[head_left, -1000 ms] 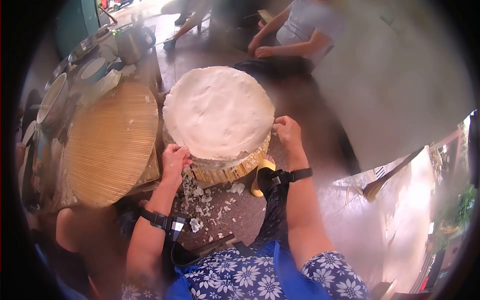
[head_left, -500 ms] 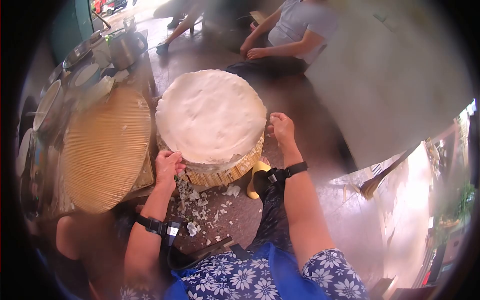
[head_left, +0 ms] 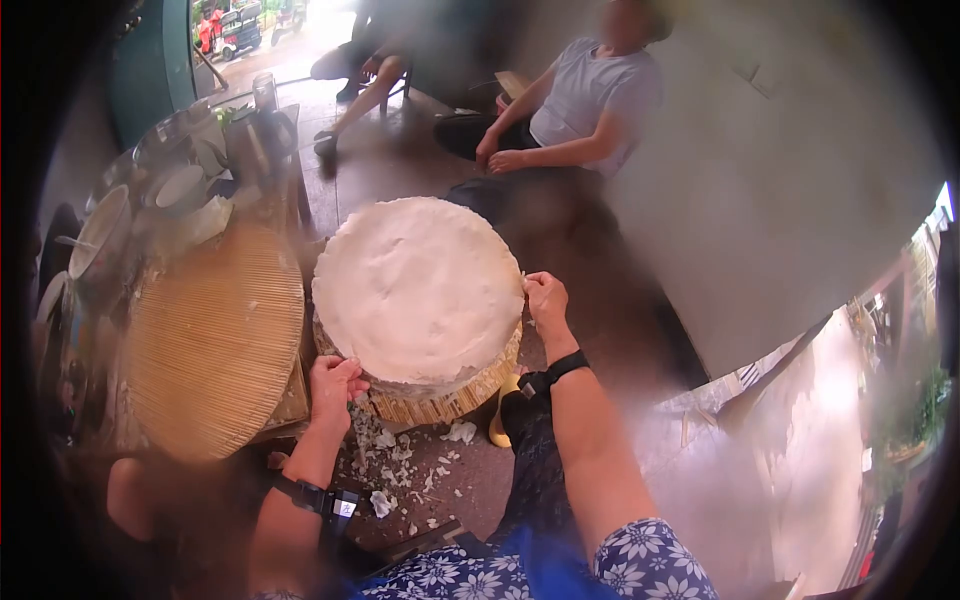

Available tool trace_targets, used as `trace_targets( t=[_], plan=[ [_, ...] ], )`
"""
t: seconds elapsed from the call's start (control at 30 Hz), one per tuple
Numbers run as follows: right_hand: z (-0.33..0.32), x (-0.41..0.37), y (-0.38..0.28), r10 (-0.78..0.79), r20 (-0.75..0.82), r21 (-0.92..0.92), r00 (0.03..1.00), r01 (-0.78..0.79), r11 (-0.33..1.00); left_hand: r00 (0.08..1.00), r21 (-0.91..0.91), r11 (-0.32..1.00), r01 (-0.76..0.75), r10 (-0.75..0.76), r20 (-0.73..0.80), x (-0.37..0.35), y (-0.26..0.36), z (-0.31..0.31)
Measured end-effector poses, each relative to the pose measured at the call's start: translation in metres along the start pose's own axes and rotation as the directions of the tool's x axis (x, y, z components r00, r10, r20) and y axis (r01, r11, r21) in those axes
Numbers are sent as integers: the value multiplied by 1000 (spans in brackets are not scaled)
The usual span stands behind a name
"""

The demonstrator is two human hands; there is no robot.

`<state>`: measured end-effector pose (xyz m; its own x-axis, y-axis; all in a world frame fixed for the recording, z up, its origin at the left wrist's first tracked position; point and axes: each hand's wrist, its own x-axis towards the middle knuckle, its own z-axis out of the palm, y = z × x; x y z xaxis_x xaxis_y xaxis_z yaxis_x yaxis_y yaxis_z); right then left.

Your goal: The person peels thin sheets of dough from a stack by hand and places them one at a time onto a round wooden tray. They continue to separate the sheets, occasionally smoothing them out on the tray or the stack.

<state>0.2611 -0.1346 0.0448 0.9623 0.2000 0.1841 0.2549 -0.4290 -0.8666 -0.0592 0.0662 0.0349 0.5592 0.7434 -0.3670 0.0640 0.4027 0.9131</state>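
Observation:
In the head view a thick, round white slab [head_left: 420,290] with a lumpy, dented top sits on a round base [head_left: 440,405] whose side shows upright straw-coloured strips. At the slab's near left edge is my left hand [head_left: 335,385], thumb and forefinger pinched together at the rim, the other fingers curled. My right hand [head_left: 546,300] is closed in a pinch at the right rim. Whether a small loose bit sits between the fingertips of either hand is too small to tell. Torn white scraps [head_left: 385,500] lie on the floor below the slab.
To the left leans a round ribbed bamboo mat [head_left: 220,340], beside a table crowded with bowls [head_left: 100,230] and a jar [head_left: 265,92]. Behind the slab sits a person in a light shirt [head_left: 590,110]; another person's legs show farther back. A large grey panel [head_left: 780,200] stands at right.
My right hand has come in from beside the slab to touch its right rim. My left hand stays at the near left edge. The view has tilted upward.

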Motion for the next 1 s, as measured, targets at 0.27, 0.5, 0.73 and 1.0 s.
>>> trace_targets(
  t=[0.27, 0.5, 0.73, 1.0],
  plan=[
    [7, -3, 6, -174, -64, -115, 983, 166, 979, 999, -38, 999, -24, 24, -22, 0, -2, 3],
    [12, 2, 7, 160, -10, 62, 987, -159, 985, 1000, -49, 999, 6, -6, 12, 9, -8, -1],
    [-5, 7, 7, 270, 59, 224, 961, -277, 935, 999, -69, 997, 42, -41, 23, 7, -7, -1],
    [-44, -4, -6, 277, 314, 392, 908, -390, 833, 998, -60, 997, 58, -56, 36, 4, -3, -1]
  ],
)
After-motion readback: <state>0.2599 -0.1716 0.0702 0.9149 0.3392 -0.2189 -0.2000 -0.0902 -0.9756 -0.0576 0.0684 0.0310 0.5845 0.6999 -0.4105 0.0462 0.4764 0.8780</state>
